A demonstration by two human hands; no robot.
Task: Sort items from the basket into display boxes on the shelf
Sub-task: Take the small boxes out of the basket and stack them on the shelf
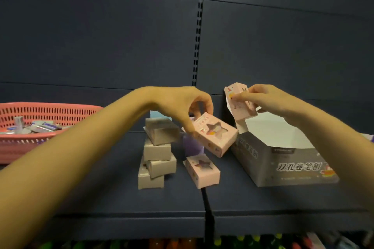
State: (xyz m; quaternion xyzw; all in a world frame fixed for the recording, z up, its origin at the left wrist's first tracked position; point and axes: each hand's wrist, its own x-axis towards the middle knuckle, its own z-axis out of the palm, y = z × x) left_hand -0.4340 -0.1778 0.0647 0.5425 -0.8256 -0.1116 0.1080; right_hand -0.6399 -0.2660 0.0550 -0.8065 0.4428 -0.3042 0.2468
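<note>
My left hand (188, 105) pinches a pink box with a star-shaped window (215, 134) and holds it tilted above the shelf. My right hand (269, 100) grips a second pink box (239, 103), upright, over the left end of the grey display box (283, 159). A third pink star-window box (202, 171) lies flat on the shelf below my left hand. The pink basket (40, 119) stands at the far left with several small items inside.
A leaning stack of several grey-beige small boxes (157, 153) stands left of the pink boxes. A purple box (191, 145) sits behind them. The dark shelf board (121, 204) has a front edge and a seam near the middle; coloured goods show on the shelf below.
</note>
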